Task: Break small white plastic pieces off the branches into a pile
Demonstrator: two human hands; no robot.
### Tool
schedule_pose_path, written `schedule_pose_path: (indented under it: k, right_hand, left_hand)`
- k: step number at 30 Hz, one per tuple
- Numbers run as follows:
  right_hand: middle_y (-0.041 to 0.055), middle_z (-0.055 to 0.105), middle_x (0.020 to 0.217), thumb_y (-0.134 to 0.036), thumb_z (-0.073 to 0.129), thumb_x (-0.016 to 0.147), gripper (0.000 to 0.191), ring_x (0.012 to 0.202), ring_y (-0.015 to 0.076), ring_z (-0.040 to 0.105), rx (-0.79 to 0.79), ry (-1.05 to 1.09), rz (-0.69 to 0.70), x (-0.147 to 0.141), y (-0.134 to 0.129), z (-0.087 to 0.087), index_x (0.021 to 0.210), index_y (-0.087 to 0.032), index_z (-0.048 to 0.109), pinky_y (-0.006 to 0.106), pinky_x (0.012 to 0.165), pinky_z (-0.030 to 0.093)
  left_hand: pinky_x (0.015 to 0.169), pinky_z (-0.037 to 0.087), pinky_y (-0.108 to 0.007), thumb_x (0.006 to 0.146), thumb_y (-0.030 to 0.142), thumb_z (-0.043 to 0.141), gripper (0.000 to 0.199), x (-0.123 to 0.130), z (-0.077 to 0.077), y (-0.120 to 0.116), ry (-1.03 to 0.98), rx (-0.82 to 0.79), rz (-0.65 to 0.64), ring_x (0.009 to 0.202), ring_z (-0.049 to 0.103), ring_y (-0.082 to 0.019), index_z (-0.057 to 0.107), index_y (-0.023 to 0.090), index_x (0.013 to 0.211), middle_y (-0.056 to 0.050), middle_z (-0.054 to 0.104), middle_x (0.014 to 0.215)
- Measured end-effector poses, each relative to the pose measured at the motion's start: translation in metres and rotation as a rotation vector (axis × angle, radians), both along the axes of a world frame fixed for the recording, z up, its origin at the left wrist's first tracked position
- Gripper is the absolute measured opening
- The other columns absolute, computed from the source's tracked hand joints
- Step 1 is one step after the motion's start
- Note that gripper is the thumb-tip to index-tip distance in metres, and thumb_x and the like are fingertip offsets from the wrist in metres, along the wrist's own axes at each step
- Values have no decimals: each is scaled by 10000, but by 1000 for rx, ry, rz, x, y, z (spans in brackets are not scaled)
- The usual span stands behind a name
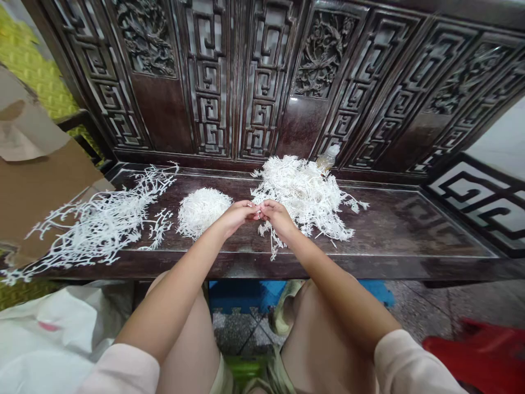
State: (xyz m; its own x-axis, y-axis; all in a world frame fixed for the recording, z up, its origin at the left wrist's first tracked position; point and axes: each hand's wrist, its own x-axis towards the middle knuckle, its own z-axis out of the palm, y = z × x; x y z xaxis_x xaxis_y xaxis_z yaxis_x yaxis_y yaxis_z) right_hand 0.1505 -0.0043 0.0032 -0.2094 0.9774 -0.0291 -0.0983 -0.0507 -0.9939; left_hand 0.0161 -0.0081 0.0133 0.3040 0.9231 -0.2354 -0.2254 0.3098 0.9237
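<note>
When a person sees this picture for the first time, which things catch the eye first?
Most likely the three white piles on the dark bench: a branching tangle at the left, a compact mound in the middle and a loose heap right of it. Next, probably the carved panels behind them. Then the two hands, left and right, meeting fingertip to fingertip at the heap's near left edge.

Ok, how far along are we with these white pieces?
Perhaps partway. The compact mound of short pieces looks done, and the open, branching tangle on the left may be stripped leftovers. In hand: the left hand and right hand pinch a small white bit. Probably left to do: the large heap on the right.
</note>
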Motion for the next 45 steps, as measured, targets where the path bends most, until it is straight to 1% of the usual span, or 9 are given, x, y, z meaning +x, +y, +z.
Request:
schedule_pose_path:
  k: [13,18,22,24,26,29,31,36,45]
  right_hand:
    - [-49,475,492,-148,493,563,18,459,66,399,-30,20,-317,-2,5,-5,578,-157,495,225,506,315]
    - [-33,497,555,-108,479,575,48,503,69,423,-60,-49,-400,0,10,-8,579,-155,491,226,534,349]
    - [-25,485,580,-54,438,623,115,511,67,411,-198,-242,-621,35,30,-7,639,-160,479,228,543,352]
    - [-23,476,557,-61,462,642,101,503,68,411,-205,-244,-572,53,35,-6,656,-157,488,228,544,361]
    - [-7,499,550,-103,524,643,43,483,70,414,-249,-249,-387,60,34,-6,644,-145,513,238,532,369]
    - [15,556,622,-206,586,648,77,509,73,452,-278,-256,-54,50,26,-9,680,-144,553,239,548,376]
    - [17,577,674,-255,606,642,131,551,76,478,-241,-241,59,39,21,-10,714,-154,563,233,571,375]
    - [15,591,683,-269,620,617,167,559,78,479,-198,-211,154,26,19,-8,713,-156,543,225,557,349]
    - [-45,479,515,-200,550,624,116,480,61,392,-133,-129,270,24,13,2,713,-160,486,207,491,273]
  left_hand:
    - [572,392,-238,598,183,605,121,34,-13,4,8,56,232,468,471,-72,503,136,556,28,503,469]
    - [579,391,-241,600,167,583,105,45,-7,-12,95,61,361,469,464,-74,500,144,539,38,491,470]
    - [596,389,-249,622,220,582,136,48,7,-34,134,132,259,472,470,-82,488,155,547,41,494,465]
    - [617,396,-253,631,238,585,152,45,11,-37,146,142,208,497,493,-90,478,157,560,34,511,488]
    - [632,404,-255,643,225,578,147,39,11,-32,173,95,231,525,516,-94,466,156,577,20,533,524]
    - [635,413,-253,672,177,540,96,28,5,-17,171,-7,293,553,540,-94,455,158,633,-2,563,585]
    - [620,413,-242,673,133,517,67,24,0,-9,148,-78,311,544,536,-86,455,159,663,-3,561,593]
    - [522,377,-198,669,125,512,22,26,-6,-9,94,-171,233,450,443,-46,495,138,669,22,485,540]
    - [465,305,-189,706,370,544,239,28,-10,-10,230,-74,174,435,377,-45,496,145,644,38,418,521]
